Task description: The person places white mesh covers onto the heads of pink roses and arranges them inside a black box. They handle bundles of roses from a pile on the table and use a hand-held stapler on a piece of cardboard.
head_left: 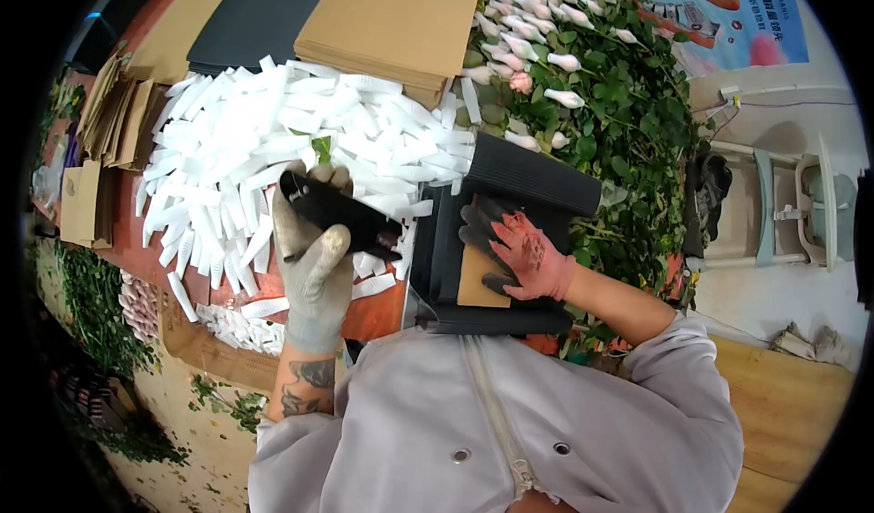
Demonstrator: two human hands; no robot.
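My left hand [316, 263], in a pale grey work glove, is closed around what looks like a black stapler [341, 211], held above a heap of white foam-like sleeves [228, 140]. A small green leaf [321, 149] shows just beyond its fingers. My right hand [530, 256], in a red glove with dark fingertips, lies with fingers spread on a stack of black sheets [446, 249]. Beneath and beside that hand, part of a tan cardboard piece [482, 278] is visible. Its dark fingertips blend into the black sheets.
Pale pink roses in white sleeves [523, 44] lie with leafy stems [628, 103] at the right. Tan cardboard sheets [387, 21] and dark sheets [259, 17] are stacked at the back. Folded cardboard [114, 121] stands left. A white chair [774, 208] is far right.
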